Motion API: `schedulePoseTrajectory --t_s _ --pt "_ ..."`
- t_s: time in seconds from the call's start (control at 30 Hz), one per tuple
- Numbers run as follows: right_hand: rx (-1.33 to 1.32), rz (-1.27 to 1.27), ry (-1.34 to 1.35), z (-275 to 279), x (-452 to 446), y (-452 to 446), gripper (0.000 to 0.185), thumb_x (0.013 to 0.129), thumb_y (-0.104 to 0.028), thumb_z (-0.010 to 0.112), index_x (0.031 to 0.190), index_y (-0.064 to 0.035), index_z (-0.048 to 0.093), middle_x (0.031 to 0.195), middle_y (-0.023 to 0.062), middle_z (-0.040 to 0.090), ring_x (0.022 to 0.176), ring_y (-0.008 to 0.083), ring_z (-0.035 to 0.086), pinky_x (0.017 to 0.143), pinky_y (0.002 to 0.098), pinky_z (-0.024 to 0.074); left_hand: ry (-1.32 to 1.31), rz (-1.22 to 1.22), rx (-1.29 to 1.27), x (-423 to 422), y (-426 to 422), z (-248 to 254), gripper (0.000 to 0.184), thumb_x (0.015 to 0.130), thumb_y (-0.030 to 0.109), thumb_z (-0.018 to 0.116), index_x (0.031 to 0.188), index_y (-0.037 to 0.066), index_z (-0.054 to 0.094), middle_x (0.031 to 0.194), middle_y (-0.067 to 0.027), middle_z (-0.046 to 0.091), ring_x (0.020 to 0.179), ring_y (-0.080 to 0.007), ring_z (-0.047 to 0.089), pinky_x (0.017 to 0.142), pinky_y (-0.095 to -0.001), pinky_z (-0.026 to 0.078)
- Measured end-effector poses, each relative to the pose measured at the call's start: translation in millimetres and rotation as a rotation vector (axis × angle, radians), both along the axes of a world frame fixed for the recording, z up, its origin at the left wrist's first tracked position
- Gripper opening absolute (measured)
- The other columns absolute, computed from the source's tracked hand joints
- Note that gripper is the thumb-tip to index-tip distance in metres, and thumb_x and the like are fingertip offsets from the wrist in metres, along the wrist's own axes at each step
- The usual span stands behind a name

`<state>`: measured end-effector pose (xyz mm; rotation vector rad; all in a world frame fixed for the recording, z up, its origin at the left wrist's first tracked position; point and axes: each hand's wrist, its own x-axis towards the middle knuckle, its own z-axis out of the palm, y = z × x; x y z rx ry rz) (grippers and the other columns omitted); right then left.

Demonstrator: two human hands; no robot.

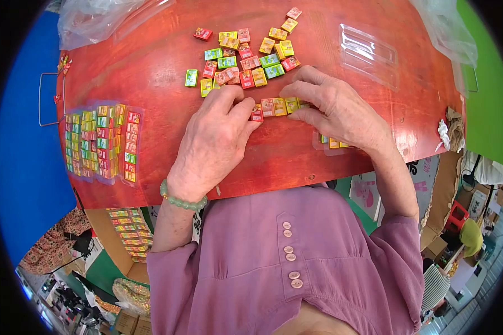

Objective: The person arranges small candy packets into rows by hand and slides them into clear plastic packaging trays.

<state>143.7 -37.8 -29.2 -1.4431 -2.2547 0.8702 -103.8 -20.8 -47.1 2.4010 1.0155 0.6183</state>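
A short row of small printed boxes (279,106), red, pink, yellow and green, lies on the red table between my hands. At the row's left end, my left hand (212,139) is closed, its thumb and fingertips against the red box (256,113). My right hand (343,109) curls its thumb and fingers around the right end, hiding the boxes there. Beyond the hands is a loose pile of similar boxes (246,62). Under my right wrist, a clear tray (318,142) with a few boxes in it is partly hidden.
Filled trays of boxes (98,142) stand at the left of the red table (296,162). A clear plastic tray (369,53) lies at the back right. Plastic bags (89,22) rest at the far corners. Crumpled brown paper (454,123) sits at the right edge. Below, a carton (129,240) holds more filled trays.
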Motion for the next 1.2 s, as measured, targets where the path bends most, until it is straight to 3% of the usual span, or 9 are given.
schedulePoseTrajectory --t_s 0.13,0.47,0.67,0.83,1.03,1.2 --pt "-0.013 -0.01 -0.001 1.7 -2.3 0.0 0.034 0.084 -0.006 0.076 0.116 -0.0017 0.066 0.115 0.0157 0.062 0.104 0.0384 0.066 0.087 0.0479 0.0554 -0.016 -0.02 0.0 -0.9 2.2 -0.2 0.033 0.081 0.001 0.08 0.112 -0.004 0.068 0.112 -0.0155 0.063 0.101 -0.0337 0.066 0.083 -0.0424 0.057" --pt "0.041 -0.017 -0.067 2.9 -10.9 -2.0 0.029 0.09 -0.015 0.074 0.116 -0.0045 0.067 0.11 0.0153 0.062 0.103 0.0376 0.065 0.086 0.0474 0.0556 -0.113 0.027 -0.177 -5.4 0.4 1.2 0.039 0.081 0.001 0.08 0.118 -0.002 0.068 0.116 -0.0155 0.063 0.097 -0.0334 0.067 0.08 -0.0417 0.058" --pt "0.079 0.005 -0.083 0.0 -10.2 -2.5 0.028 0.09 -0.014 0.074 0.116 -0.0046 0.068 0.109 0.0156 0.063 0.103 0.0373 0.065 0.085 0.0469 0.0555 -0.073 0.001 -0.052 -3.5 0.6 -4.8 0.034 0.083 -0.002 0.077 0.116 -0.002 0.068 0.113 -0.0152 0.064 0.098 -0.0346 0.068 0.082 -0.0421 0.057" --pt "0.073 0.015 -0.079 1.0 -10.1 -2.9 0.028 0.09 -0.014 0.074 0.116 -0.005 0.068 0.109 0.0156 0.063 0.104 0.0377 0.064 0.086 0.0465 0.0559 -0.071 0.002 -0.078 -2.7 -1.5 -3.4 0.045 0.081 0.002 0.08 0.124 -0.001 0.066 0.115 -0.0162 0.062 0.104 -0.0354 0.066 0.086 -0.0441 0.056" --pt "0.067 -0.041 0.049 9.2 -8.8 0.3 0.031 0.091 -0.013 0.074 0.12 -0.0036 0.068 0.104 0.0149 0.061 0.092 0.038 0.066 0.078 0.046 0.0548 0.037 0.008 -0.048 6.7 -7.1 2.0 0.052 0.08 0.011 0.083 0.128 0.0 0.065 0.116 -0.0147 0.059 0.106 -0.0337 0.062 0.087 -0.0437 0.054" --pt "0.209 -0.09 -0.097 4.2 -13.3 14.4 0.023 0.092 -0.011 0.071 0.114 -0.004 0.067 0.101 0.0146 0.061 0.089 0.0393 0.066 0.075 0.0479 0.0542 0.016 0.022 -0.008 7.2 -7.0 -2.0 0.049 0.081 0.012 0.082 0.126 0.0 0.066 0.116 -0.0146 0.059 0.105 -0.0343 0.063 0.086 -0.0445 0.054"
